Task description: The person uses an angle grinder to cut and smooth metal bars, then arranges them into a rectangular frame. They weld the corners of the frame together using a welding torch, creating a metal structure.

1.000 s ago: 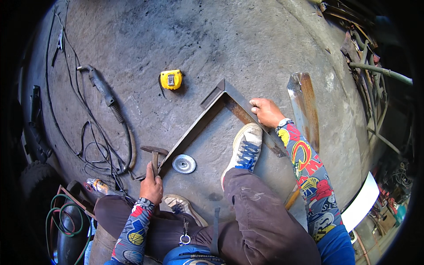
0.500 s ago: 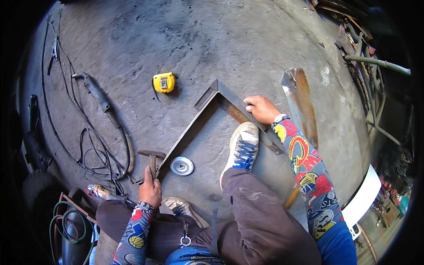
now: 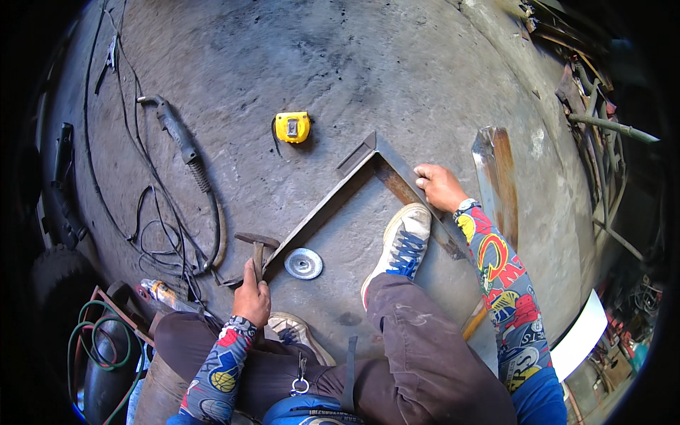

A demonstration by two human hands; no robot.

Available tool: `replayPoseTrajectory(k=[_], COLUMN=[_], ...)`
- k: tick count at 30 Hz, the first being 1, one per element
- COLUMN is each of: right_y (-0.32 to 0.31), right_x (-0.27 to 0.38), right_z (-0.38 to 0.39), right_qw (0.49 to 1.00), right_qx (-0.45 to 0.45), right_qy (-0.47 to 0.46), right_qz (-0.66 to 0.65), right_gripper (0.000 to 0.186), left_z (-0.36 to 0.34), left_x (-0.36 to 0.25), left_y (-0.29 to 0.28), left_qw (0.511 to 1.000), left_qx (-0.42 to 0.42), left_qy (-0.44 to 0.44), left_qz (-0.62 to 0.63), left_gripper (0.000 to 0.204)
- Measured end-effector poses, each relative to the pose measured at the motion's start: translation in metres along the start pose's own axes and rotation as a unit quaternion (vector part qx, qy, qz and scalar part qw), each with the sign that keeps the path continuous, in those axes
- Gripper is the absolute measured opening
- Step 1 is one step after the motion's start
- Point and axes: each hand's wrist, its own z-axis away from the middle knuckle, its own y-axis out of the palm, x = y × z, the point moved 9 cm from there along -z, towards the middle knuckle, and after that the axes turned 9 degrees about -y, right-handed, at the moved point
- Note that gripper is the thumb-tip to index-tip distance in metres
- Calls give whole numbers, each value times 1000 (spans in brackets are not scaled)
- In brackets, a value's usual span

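Observation:
My left hand (image 3: 251, 299) is closed round the handle of a hammer (image 3: 256, 240). Its dark steel head lies beside the near left end of an L-shaped piece of angle iron (image 3: 322, 205). My right hand (image 3: 440, 190) grips the right leg of that piece, fingers curled over its edge. A short metal piece (image 3: 356, 153) sits at the corner. My white shoe (image 3: 401, 244) with blue laces rests against the right leg. A round grey disc (image 3: 303, 263) lies on the floor inside the L, right of the hammer.
A yellow tape measure (image 3: 292, 127) lies beyond the corner. A welding gun (image 3: 177, 138) and looped cables are at left. Rusty angle iron (image 3: 499, 180) lies at right, near a scrap pile (image 3: 591, 134). Another yellow handle (image 3: 475, 321) shows beside my right leg.
The view has shifted, so most things on the floor appear farther right. Both hands keep their holds on the hammer and the angle iron, with little visible movement against them.

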Motion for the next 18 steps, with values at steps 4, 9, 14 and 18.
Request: replayPoseTrajectory(k=[4,9,14,18], right_y=[2,-12,-52,-61], right_x=[-6,19,67,148], right_z=[-1,3,2,-25], right_qw=[999,997,980,970], right_qx=[29,-61,-196,-208], right_qy=[29,-23,-30,-122], right_qz=[-15,32,20,-18], right_gripper=[26,20,17,17], left_z=[0,0,2,2], left_x=[-2,-2,-6,-1], left_y=[-1,0,0,1], left_qw=[1000,1000,999,1000], left_qx=[-12,-19,-21,-14], left_qy=[22,18,38,14], left_qz=[-7,-8,9,0], left_gripper=[63,64,64,64])
